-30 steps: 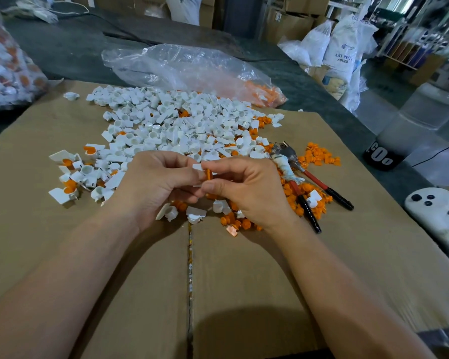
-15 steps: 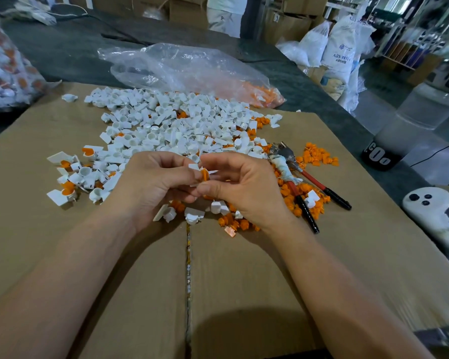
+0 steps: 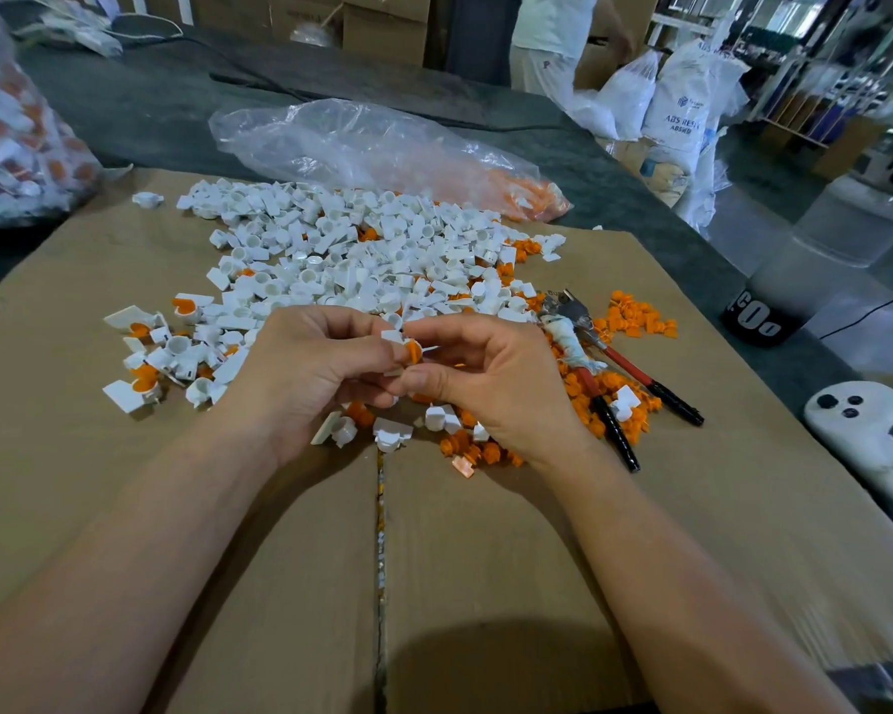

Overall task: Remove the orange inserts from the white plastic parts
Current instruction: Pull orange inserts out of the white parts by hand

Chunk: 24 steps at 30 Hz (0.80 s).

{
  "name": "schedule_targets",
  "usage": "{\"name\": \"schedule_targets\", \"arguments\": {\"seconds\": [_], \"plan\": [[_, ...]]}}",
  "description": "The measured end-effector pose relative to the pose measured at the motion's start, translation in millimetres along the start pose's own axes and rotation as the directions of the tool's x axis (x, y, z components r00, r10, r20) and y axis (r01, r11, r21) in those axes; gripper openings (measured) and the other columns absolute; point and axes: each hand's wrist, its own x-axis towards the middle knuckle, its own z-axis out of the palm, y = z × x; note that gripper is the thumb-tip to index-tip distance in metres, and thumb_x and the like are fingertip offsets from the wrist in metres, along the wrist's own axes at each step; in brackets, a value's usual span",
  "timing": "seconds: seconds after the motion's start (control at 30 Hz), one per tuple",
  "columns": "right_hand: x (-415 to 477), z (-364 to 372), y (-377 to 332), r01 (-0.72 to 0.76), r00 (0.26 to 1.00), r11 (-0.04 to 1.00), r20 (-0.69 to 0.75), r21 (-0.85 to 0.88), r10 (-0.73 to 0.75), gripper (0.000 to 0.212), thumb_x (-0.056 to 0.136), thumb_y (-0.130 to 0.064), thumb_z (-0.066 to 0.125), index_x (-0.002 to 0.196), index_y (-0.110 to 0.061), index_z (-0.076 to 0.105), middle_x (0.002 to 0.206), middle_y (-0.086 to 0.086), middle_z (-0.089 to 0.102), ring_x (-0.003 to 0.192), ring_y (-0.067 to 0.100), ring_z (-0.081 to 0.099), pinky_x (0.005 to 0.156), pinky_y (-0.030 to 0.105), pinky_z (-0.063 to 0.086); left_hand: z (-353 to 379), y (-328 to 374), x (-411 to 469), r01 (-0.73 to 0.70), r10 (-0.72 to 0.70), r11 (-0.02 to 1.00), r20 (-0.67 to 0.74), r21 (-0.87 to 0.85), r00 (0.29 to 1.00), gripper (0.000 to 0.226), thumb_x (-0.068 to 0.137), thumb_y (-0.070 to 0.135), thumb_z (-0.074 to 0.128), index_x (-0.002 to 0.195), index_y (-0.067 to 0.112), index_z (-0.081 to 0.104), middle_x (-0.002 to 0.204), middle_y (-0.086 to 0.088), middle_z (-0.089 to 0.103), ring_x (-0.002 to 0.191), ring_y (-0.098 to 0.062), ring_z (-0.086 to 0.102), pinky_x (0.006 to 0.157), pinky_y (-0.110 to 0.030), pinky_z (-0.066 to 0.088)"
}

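Now, left hand [image 3: 305, 368] around white part [image 3: 391, 336], right hand [image 3: 491, 383] around insert [image 3: 413, 351].

We see a brown cardboard sheet [image 3: 485, 559] spread over a dark grey table cover [image 3: 150, 105]. Pliers [image 3: 570, 342] with red and black handles lie on the cardboard at right. A crumpled clear plastic bag [image 3: 362, 141] lies at its far edge. Behind stand cardboard boxes [image 3: 382, 23], white sacks [image 3: 686, 105] and a person [image 3: 552, 38] in pale clothes. A white device [image 3: 867, 430] with three dark buttons lies far right.

A factory workshop: cartons [image 3: 382, 23] stacked at 12 o'clock, ABS resin sacks [image 3: 684, 110] at 2 o'clock, white parts [image 3: 351, 260] heaped in bulk on cardboard [image 3: 485, 559] over the tabletop [image 3: 166, 110].
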Motion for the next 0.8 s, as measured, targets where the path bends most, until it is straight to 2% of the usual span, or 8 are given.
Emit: {"name": "schedule_targets", "arguments": {"seconds": [0.1,0.17,0.3,0.37,0.5,0.57,0.67,0.8], "plan": [[0.5,-0.8,0.2,0.004,1.000,1.000,0.005,-0.011,-0.004,0.034,0.070,0.000,0.073,0.094,-0.022,0.063,0.086,0.001,0.068,0.082,0.014,0.068,0.079,0.027,0.055,0.1,1.3,-0.4,0.007,-0.007,1.000,0.010,-0.008,1.000,0.009,0.072,-0.007,0.065,0.068,0.001,0.062,0.053,-0.011,0.064,0.044,-0.016,0.062,0.042,-0.017,0.048],[0.9,-3.0,-0.8,0.004,1.000,1.000,-0.010,-0.016,-0.004,0.030,0.068,-0.011,0.074,0.093,-0.024,0.063,0.088,-0.003,0.068,0.083,0.011,0.068,0.078,0.025,0.055,-0.1,1.8,-0.3,0.016,-0.016,1.000,0.010,-0.024,1.000,0.008,0.071,-0.007,0.065,0.069,0.000,0.060,0.052,-0.011,0.063,0.044,-0.016,0.062,0.042,-0.017,0.048],[3.3,-23.7,-1.3,-0.013,0.981,0.990,-0.191,-0.139,-0.013,0.022,0.073,-0.021,0.073,0.090,-0.032,0.064,0.089,-0.015,0.066,0.082,-0.001,0.065,0.073,0.012,0.050,-1.2,1.7,0.6,0.028,-0.029,0.998,-0.008,-0.062,1.000,0.009,0.069,-0.007,0.065,0.069,0.000,0.059,0.049,-0.008,0.060,0.044,-0.017,0.061,0.040,-0.017,0.047],[5.0,-41.8,1.1,-0.097,0.955,0.961,-0.297,-0.259,0.016,0.018,0.077,-0.027,0.071,0.094,-0.030,0.067,0.087,-0.019,0.065,0.081,-0.005,0.063,0.071,0.008,0.048,-1.6,1.6,1.2,0.029,-0.030,0.997,-0.010,-0.073,0.999,0.009,0.070,-0.008,0.064,0.069,0.000,0.058,0.049,-0.008,0.060,0.044,-0.017,0.061,0.040,-0.017,0.046],[4.4,-76.4,11.8,-0.333,0.885,0.823,-0.453,-0.460,0.106,0.030,0.079,-0.037,0.068,0.104,-0.021,0.067,0.092,-0.014,0.066,0.077,-0.012,0.057,0.066,0.005,0.042,-1.6,1.1,2.3,0.021,-0.022,0.997,-0.011,-0.077,1.000,0.008,0.071,-0.007,0.063,0.072,-0.001,0.058,0.049,-0.007,0.060,0.044,-0.016,0.061,0.040,-0.017,0.047],[2.2,-89.3,17.6,-0.452,0.861,0.732,-0.465,-0.510,0.207,0.050,0.079,-0.047,0.065,0.119,-0.017,0.059,0.114,-0.003,0.062,0.097,0.002,0.057,0.079,0.018,0.042,-1.9,1.3,2.3,0.016,-0.017,0.996,-0.013,-0.085,1.000,0.008,0.070,-0.006,0.064,0.072,-0.001,0.058,0.048,-0.007,0.060,0.044,-0.015,0.061,0.040,-0.017,0.047],[1.4,-99.9,23.9,-0.605,0.795,0.509,-0.432,-0.613,0.425,0.081,0.073,-0.062,0.059,0.136,-0.015,0.040,0.140,0.006,0.043,0.125,0.023,0.042,0.094,0.038,0.037,-1.3,0.8,3.0,0.012,-0.014,0.996,-0.017,-0.089,1.000,0.008,0.068,-0.006,0.064,0.072,-0.001,0.058,0.049,-0.007,0.061,0.043,-0.014,0.061,0.040,-0.017,0.047],[2.2,-101.5,30.8,-0.629,0.758,0.430,-0.390,-0.648,0.522,0.076,0.066,-0.065,0.065,0.117,-0.012,0.049,0.116,0.007,0.056,0.103,0.024,0.053,0.082,0.037,0.046,-1.1,0.5,3.5,0.001,-0.003,0.996,-0.020,-0.090,1.000,0.008,0.068,-0.005,0.065,0.070,0.000,0.058,0.047,-0.006,0.060,0.042,-0.014,0.061,0.040,-0.016,0.047]]}}
